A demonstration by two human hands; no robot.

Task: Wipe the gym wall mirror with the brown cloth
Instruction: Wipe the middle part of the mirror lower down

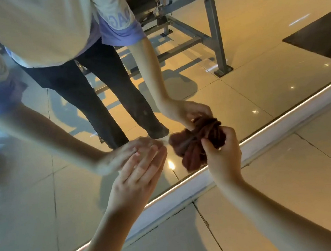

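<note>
right grip (223, 155): i see it clamped on the brown cloth (190, 151), fingers and thumb curled into the bunched folds.
brown cloth: crumpled into a wad. it sits at the fingertip end of the right grip, between that grip and the glass, and is pressed to the mirror (45, 201) where it meets its own reflection.
left grip (139, 175): fingers straight and close together, holding nothing. the fingertips (159, 149) touch the glass just left of the cloth and do not touch the cloth.
mirror: the cloth touches it low down, just above the frame strip (188, 190).
frame strip: pale, running from lower left to upper right, with a thin bright line along the glass edge.
floor (291, 183): pale tiles, with a cracked joint below the strip.
reflections: i note a pale shirt, dark trousers, both arms, and a grey metal machine frame (216, 37) standing on tiles.
</note>
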